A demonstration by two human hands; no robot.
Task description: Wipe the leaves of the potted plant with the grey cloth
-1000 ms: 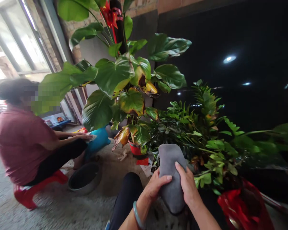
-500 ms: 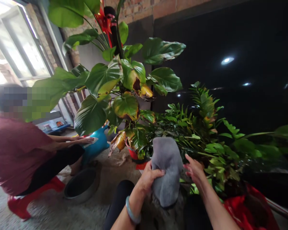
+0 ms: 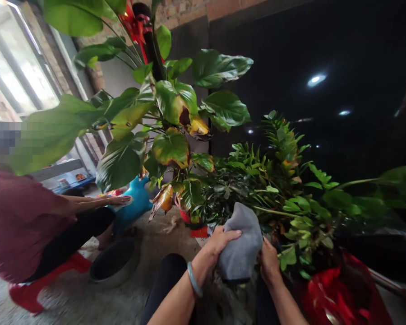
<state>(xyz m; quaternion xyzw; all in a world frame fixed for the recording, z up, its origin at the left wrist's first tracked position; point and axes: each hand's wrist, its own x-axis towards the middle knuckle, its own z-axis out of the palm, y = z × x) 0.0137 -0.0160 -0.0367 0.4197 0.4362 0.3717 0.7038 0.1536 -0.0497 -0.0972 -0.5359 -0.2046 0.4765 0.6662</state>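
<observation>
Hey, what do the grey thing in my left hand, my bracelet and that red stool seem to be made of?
Grey thing: probably soft fabric, matte, since it creases under the left hand.
Bracelet: smooth, pale and rigid-looking, perhaps jade, though glass or plastic could look alike.
Red stool: likely moulded plastic, given its even colour and smooth, rounded form.

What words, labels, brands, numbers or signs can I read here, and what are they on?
None can be read.
White paper near the red pot: any marks are too small and blurred.
Items on the blue table: too small and blurred.
Grey cloth: no text shows on the visible side.
</observation>
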